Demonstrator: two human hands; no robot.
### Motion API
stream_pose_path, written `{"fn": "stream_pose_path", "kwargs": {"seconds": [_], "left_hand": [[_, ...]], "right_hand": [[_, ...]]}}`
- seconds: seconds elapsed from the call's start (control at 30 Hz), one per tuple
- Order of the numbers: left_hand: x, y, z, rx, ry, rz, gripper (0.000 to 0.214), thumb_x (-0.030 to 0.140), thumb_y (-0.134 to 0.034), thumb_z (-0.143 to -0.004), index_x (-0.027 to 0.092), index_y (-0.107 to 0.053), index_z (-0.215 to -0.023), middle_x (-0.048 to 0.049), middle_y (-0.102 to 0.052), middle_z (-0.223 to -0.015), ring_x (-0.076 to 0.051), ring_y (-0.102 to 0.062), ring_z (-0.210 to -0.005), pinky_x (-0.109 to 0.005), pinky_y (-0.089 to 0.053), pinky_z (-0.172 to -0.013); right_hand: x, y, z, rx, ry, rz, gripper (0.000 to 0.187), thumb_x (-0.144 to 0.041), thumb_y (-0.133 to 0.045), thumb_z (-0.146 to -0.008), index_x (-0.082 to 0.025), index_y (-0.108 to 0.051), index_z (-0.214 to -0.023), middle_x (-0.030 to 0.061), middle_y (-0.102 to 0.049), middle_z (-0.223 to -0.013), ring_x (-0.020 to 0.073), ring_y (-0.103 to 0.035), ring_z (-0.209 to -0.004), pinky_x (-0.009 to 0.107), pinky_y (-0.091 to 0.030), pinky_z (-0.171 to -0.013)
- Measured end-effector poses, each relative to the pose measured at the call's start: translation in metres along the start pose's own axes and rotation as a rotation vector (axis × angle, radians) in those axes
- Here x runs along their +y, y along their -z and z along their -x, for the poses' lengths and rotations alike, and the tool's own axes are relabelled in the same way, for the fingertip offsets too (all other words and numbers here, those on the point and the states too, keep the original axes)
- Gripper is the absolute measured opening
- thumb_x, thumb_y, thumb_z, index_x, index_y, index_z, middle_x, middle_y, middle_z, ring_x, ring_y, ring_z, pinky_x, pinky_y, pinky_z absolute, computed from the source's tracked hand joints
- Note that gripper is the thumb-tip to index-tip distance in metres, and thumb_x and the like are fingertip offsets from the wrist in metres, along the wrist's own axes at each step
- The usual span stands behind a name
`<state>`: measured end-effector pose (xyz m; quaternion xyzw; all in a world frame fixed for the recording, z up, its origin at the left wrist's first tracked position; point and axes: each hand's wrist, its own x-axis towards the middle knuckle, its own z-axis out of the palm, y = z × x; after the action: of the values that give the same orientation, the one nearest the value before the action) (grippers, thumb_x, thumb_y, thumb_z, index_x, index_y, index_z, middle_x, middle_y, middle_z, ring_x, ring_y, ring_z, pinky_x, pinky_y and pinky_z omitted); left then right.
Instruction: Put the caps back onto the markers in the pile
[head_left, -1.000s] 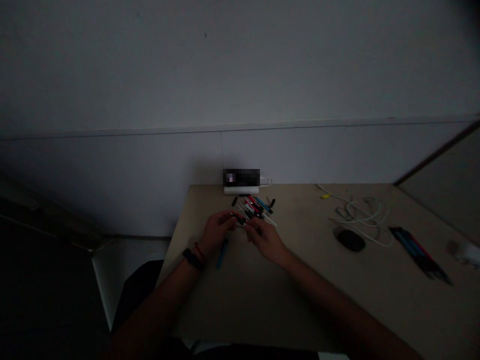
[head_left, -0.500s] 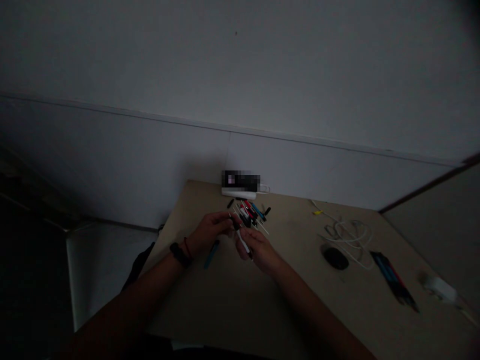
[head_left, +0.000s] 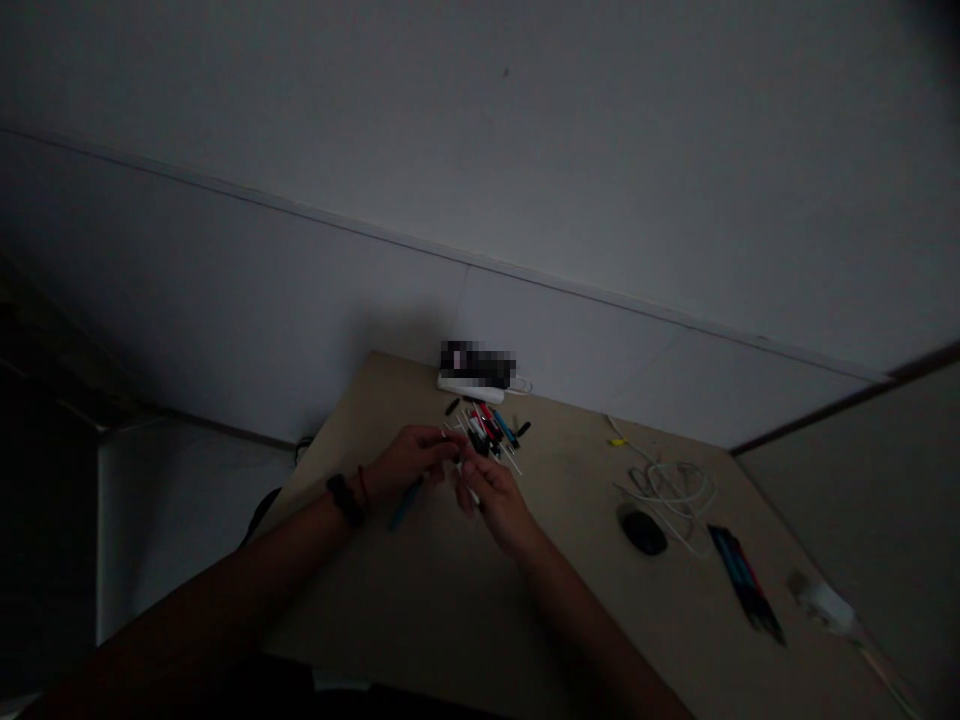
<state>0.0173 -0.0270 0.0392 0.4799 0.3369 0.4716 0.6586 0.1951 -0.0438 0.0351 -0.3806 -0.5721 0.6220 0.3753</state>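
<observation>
My right hand [head_left: 499, 500] is closed around a white and black pen [head_left: 472, 491], much of which is hidden by the fingers. My left hand [head_left: 416, 455] has its fingertips pinched at the pen's upper end, touching the right fingers. A blue pen or pen barrel [head_left: 405, 503] lies on the table just below the left hand. Right behind both hands is a loose pile of pen parts [head_left: 487, 425], with red, blue, black and white pieces and thin white refills. Small black caps [head_left: 523, 429] lie at the pile's edge.
Against the wall stands a white box-like object [head_left: 471, 388] with a pixelated dark item on it. To the right on the table [head_left: 570, 560] are a coiled white cable [head_left: 679, 490], a black mouse [head_left: 643, 531], a row of assembled pens [head_left: 742, 580] and a white adapter [head_left: 829, 607].
The view has tilted and shifted slightly. My left fingers have closed over the pen's dark upper end, and less of the pen shows between the hands.
</observation>
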Motion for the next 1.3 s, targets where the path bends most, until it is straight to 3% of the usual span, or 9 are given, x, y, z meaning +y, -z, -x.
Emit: {"fn": "stream_pose_path", "kwargs": {"seconds": [0.13, 0.23, 0.37, 0.47, 0.53, 0.73, 0.93, 1.17, 1.3], "left_hand": [[0.005, 0.005, 0.004, -0.136, 0.029, 0.015, 0.039, 0.048, -0.079, -0.078, 0.015, -0.078, -0.099, -0.0057, -0.076, -0.08, -0.001, -0.041, -0.034, -0.017, -0.034, -0.038], [0.007, 0.004, 0.003, -0.168, 0.007, 0.027, 0.04, 0.05, -0.079, -0.077, 0.015, -0.078, -0.098, -0.0072, -0.076, -0.082, -0.004, -0.048, -0.037, -0.019, -0.038, -0.04], [0.002, 0.004, -0.004, 0.034, -0.089, -0.104, 0.043, 0.049, -0.072, -0.084, 0.018, -0.075, -0.113, -0.0099, -0.078, -0.095, -0.013, -0.064, -0.054, -0.027, -0.053, -0.055], [-0.003, 0.014, -0.009, 0.301, -0.239, -0.449, 0.032, 0.043, -0.068, -0.088, 0.02, -0.078, -0.107, -0.0099, -0.078, -0.095, -0.019, -0.069, -0.07, -0.032, -0.056, -0.068], [-0.005, 0.024, -0.01, 0.375, -0.337, -0.716, 0.023, 0.035, -0.066, -0.089, 0.022, -0.08, -0.102, -0.0092, -0.078, -0.1, -0.024, -0.069, -0.087, -0.039, -0.055, -0.084], [-0.013, 0.042, -0.012, 0.201, -0.396, -1.109, 0.027, 0.02, -0.06, -0.089, 0.022, -0.078, -0.109, -0.0111, -0.073, -0.118, -0.028, -0.06, -0.114, -0.05, -0.043, -0.105], [-0.017, 0.042, -0.012, 0.166, -0.367, -1.163, 0.025, 0.026, -0.06, -0.091, 0.023, -0.078, -0.108, -0.0105, -0.072, -0.118, -0.028, -0.059, -0.114, -0.048, -0.043, -0.104], [-0.017, 0.042, -0.012, 0.149, -0.352, -1.187, 0.023, 0.026, -0.06, -0.09, 0.023, -0.078, -0.103, -0.0095, -0.073, -0.115, -0.029, -0.061, -0.111, -0.048, -0.044, -0.101], [-0.016, 0.04, -0.012, 0.145, -0.356, -1.2, 0.023, 0.027, -0.059, -0.091, 0.022, -0.078, -0.102, -0.0103, -0.073, -0.114, -0.029, -0.061, -0.11, -0.048, -0.044, -0.101]], "right_hand": [[-0.001, -0.007, 0.006, -0.143, -0.11, -0.205, 0.048, -0.068, -0.067, -0.081, -0.021, -0.057, -0.079, -0.007, -0.045, -0.049, 0.0097, -0.035, -0.041, 0.025, -0.026, -0.045], [-0.001, -0.008, 0.006, -0.139, -0.129, -0.225, 0.048, -0.068, -0.067, -0.08, -0.021, -0.057, -0.078, -0.0073, -0.044, -0.048, 0.0098, -0.034, -0.04, 0.026, -0.027, -0.044], [-0.001, 0.006, -0.002, 0.095, -0.056, -0.146, 0.048, -0.068, -0.064, -0.083, -0.02, -0.06, -0.083, -0.0043, -0.051, -0.052, 0.0111, -0.041, -0.045, 0.025, -0.029, -0.046], [0.001, 0.02, -0.01, 0.272, 0.021, -0.173, 0.047, -0.066, -0.067, -0.081, -0.021, -0.061, -0.087, -0.0044, -0.054, -0.056, 0.0109, -0.043, -0.046, 0.025, -0.033, -0.046], [0.002, 0.026, -0.013, 0.353, 0.059, -0.21, 0.045, -0.064, -0.07, -0.08, -0.021, -0.061, -0.086, -0.0047, -0.055, -0.057, 0.0106, -0.044, -0.046, 0.025, -0.035, -0.046], [0.004, 0.027, -0.016, 0.428, 0.04, -0.267, 0.041, -0.059, -0.073, -0.078, -0.02, -0.061, -0.084, -0.0041, -0.056, -0.057, 0.0103, -0.043, -0.044, 0.024, -0.032, -0.043], [0.0, 0.034, -0.017, 0.493, 0.096, -0.217, 0.038, -0.058, -0.069, -0.081, -0.022, -0.058, -0.082, -0.0044, -0.054, -0.058, 0.0112, -0.045, -0.046, 0.025, -0.034, -0.043], [-0.005, 0.051, -0.017, 0.727, 0.258, -0.069, 0.038, -0.056, -0.07, -0.081, -0.024, -0.051, -0.088, -0.0045, -0.059, -0.07, 0.0102, -0.049, -0.053, 0.023, -0.04, -0.051], [-0.004, 0.063, -0.019, 0.795, 0.259, -0.024, 0.036, -0.051, -0.07, -0.078, -0.025, -0.047, -0.087, -0.0083, -0.049, -0.063, 0.0093, -0.041, -0.048, 0.022, -0.034, -0.047]]}}
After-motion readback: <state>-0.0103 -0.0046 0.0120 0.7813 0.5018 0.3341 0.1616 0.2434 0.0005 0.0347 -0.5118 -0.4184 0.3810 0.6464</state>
